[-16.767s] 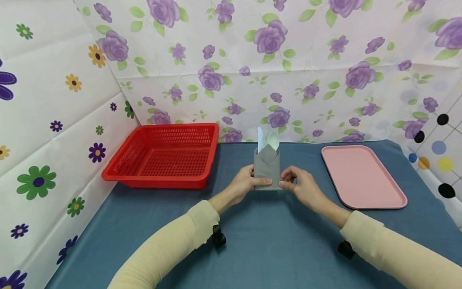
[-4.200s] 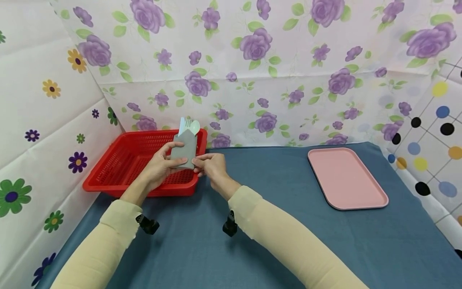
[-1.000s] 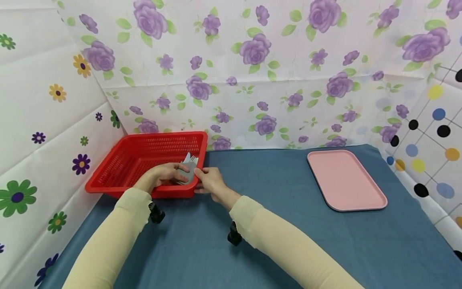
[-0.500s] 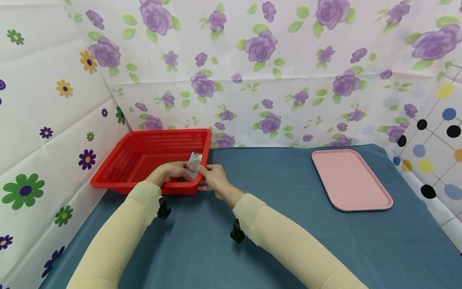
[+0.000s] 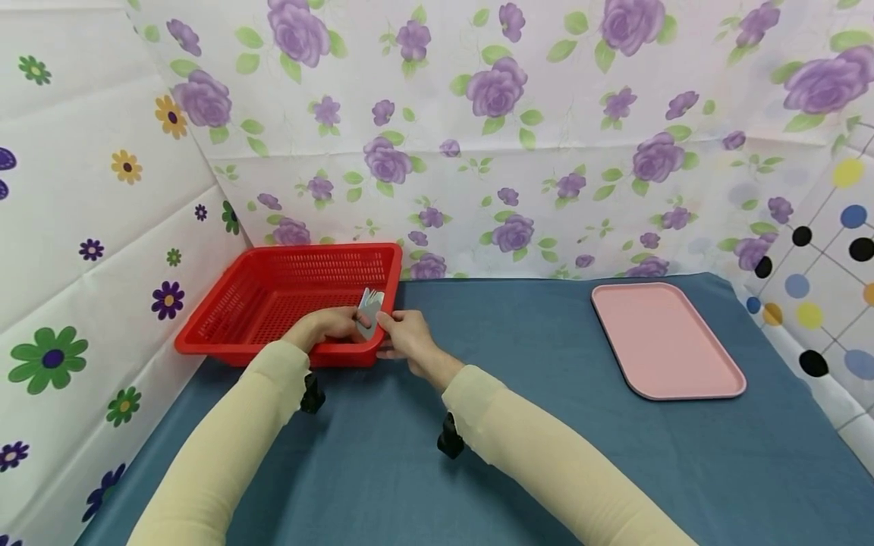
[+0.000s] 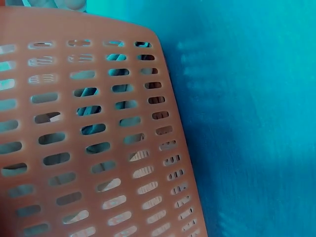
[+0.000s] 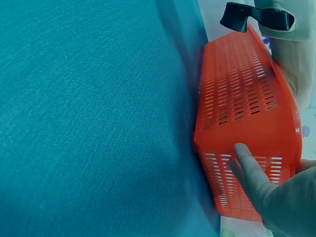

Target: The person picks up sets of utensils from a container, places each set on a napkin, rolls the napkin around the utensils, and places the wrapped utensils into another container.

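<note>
A grey cutlery pouch point(image 5: 369, 312), with a fork point(image 5: 371, 294) and other pale cutlery showing at its top, leans inside the right front corner of a red plastic basket point(image 5: 314, 263). My left hand point(image 5: 337, 324) reaches over the basket's front rim and holds the pouch; some of its fingers are hidden. At the corner, my right hand point(image 5: 411, 340) grips the rim, its thumb over the edge. The right wrist view shows the fingers point(image 7: 251, 170) of that hand against the slotted outer wall. Through the basket's slots, the left wrist view gives only glimpses of what is inside.
A pink tray point(image 5: 669, 341) lies at the right of the blue-covered table point(image 5: 519, 425). Behind stands a flowered cloth backdrop point(image 5: 457, 189), with patterned cloths at both sides. The basket sits at the back left, near the cloth.
The pouch, first held over the table's middle, then above the basket, has come down into its right corner. My right hand went from the pouch to the rim. Little differs over the last half second.
</note>
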Available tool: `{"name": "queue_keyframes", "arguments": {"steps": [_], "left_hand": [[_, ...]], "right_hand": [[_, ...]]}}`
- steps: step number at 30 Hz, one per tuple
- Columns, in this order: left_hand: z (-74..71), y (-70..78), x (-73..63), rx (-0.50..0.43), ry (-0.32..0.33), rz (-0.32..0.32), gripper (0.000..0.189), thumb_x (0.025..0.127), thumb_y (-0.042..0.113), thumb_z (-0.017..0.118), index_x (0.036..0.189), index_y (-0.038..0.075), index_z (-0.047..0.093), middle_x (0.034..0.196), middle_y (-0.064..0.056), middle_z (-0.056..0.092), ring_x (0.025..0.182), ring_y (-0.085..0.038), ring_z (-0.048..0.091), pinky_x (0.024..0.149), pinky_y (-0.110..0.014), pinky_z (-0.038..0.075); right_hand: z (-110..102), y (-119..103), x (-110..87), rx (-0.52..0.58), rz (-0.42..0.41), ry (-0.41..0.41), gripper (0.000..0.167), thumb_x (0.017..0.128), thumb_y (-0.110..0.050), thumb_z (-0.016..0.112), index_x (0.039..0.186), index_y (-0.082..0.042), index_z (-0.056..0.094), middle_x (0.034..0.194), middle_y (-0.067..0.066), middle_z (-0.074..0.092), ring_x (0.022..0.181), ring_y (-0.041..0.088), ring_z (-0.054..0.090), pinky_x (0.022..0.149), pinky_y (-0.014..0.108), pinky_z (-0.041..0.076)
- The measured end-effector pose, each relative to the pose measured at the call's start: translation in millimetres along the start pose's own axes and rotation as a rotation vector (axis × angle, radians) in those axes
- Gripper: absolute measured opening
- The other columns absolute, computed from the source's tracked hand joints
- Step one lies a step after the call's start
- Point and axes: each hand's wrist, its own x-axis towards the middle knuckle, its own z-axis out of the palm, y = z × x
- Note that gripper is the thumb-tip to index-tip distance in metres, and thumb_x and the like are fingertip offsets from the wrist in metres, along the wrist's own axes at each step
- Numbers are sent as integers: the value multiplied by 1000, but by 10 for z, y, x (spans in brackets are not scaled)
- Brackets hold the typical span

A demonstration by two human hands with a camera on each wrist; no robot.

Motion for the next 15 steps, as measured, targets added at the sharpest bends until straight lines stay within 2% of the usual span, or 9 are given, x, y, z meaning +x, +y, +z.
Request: {"name": "queue_keyframes", "arguments": {"steps": [4, 10, 13, 15], "left_hand": [[4, 4, -12, 18, 25, -1, 41, 95, 5, 65, 134, -2, 52, 129, -21, 53, 109, -28, 50, 93, -36, 46], [4, -3, -33, 65, 22, 3, 35, 96, 0, 62, 130, -3, 53, 126, -21, 54, 110, -31, 50, 93, -37, 46], [10, -10, -31, 117, 28, 12, 30, 97, 0, 59, 127, -2, 55, 126, -22, 53, 111, -32, 49, 93, -37, 44], [13, -14, -23, 147, 42, 11, 25, 98, 1, 60, 123, 1, 56, 128, -24, 46, 113, -35, 45, 94, -39, 42]], "right_hand": [[4, 1, 4, 0, -4, -5, 40, 109, -24, 58, 134, 7, 64, 105, 19, 73, 96, 34, 74, 87, 50, 61], [4, 17, 9, -13, -7, -7, 39, 109, -24, 58, 133, 7, 65, 104, 18, 73, 85, 25, 75, 86, 50, 61], [4, 15, 6, -7, -7, -4, 39, 109, -24, 59, 133, 7, 65, 101, 16, 73, 84, 25, 74, 87, 51, 60], [6, 11, 0, 0, -7, -3, 40, 109, -24, 60, 133, 7, 65, 101, 16, 73, 86, 28, 75, 88, 52, 60]]}}
